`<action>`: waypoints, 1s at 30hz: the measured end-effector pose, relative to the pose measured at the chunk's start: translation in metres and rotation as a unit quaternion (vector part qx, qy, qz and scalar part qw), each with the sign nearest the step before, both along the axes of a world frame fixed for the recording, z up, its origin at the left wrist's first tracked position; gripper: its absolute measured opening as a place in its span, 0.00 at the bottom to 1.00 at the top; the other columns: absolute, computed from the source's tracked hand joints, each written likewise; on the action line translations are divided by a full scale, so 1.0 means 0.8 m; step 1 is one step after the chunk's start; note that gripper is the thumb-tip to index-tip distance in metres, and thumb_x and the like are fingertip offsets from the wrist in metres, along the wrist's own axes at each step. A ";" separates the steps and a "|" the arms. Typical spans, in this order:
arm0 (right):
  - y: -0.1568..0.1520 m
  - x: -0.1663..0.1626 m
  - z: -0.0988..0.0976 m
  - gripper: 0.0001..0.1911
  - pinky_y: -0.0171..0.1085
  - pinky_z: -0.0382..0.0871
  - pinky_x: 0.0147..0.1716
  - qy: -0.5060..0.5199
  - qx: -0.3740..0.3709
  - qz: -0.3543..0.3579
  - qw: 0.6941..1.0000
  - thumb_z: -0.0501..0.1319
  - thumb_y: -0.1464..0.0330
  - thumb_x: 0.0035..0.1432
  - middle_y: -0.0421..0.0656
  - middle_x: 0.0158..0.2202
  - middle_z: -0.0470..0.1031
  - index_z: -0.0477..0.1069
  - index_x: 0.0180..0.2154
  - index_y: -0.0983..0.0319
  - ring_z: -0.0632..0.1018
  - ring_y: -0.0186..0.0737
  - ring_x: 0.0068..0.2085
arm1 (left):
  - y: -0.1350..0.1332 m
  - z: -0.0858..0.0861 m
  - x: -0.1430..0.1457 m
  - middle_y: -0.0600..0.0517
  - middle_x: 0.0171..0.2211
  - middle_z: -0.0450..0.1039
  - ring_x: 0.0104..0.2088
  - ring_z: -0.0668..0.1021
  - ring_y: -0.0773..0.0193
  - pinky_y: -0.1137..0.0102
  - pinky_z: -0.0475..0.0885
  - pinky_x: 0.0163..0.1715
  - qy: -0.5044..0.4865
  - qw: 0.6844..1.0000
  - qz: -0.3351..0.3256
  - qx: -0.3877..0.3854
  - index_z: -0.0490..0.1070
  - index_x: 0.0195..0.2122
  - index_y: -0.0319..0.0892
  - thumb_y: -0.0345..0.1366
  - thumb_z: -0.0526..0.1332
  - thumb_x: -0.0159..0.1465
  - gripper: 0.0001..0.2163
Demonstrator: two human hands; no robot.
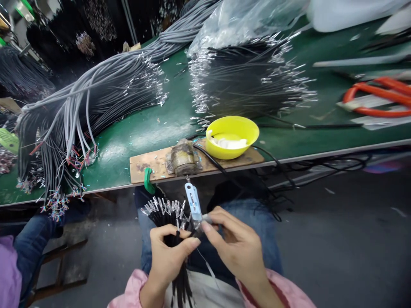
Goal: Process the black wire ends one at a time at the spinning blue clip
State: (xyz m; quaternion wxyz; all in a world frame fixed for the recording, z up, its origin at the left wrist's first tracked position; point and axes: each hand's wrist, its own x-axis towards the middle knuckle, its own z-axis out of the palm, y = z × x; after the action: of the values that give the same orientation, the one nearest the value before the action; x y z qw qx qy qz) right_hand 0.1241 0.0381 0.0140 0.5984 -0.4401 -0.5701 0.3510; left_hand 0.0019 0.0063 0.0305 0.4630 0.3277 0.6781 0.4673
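My left hand (pixel 170 248) is closed around a bundle of black wires (pixel 182 282), thumb and forefinger near its upper end. The bundle's silvery bare tips (pixel 165 207) fan out above that hand. My right hand (pixel 236 239) is pinched just right of it, at the lower end of a light-blue plastic clip (pixel 193 202). Something greyish shows at those fingertips, but I cannot make out what they hold. The clip's upper end meets the thin shaft of a small motor (pixel 183 158), which sits on a wooden board (pixel 144 164) at the table edge.
A yellow bowl (pixel 233 137) with white pieces stands on the board, near a green clamp (pixel 148 180). Behind lie a stack of black wires (pixel 240 81), grey cables (pixel 86 92) and orange-handled scissors (pixel 379 96) on the green table (pixel 128 132). Another person's leg (pixel 35 239) is at left.
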 end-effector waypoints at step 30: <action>0.061 -0.010 0.043 0.25 0.33 0.50 0.17 0.159 -0.262 0.133 0.942 0.65 0.49 0.40 0.35 0.14 0.56 0.61 0.12 0.61 0.57 0.30 0.19 | 0.003 0.011 -0.010 0.55 0.18 0.79 0.20 0.79 0.55 0.63 0.77 0.26 0.083 0.988 0.005 0.129 0.77 0.16 0.53 0.35 0.70 0.41 0.05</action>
State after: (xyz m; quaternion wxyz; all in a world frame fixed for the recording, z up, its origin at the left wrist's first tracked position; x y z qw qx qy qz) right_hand 0.1158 0.0871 0.0481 0.4927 -0.4397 -0.4086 0.6301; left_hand -0.0058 0.0089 0.0397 0.3566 0.4189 0.6498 0.5246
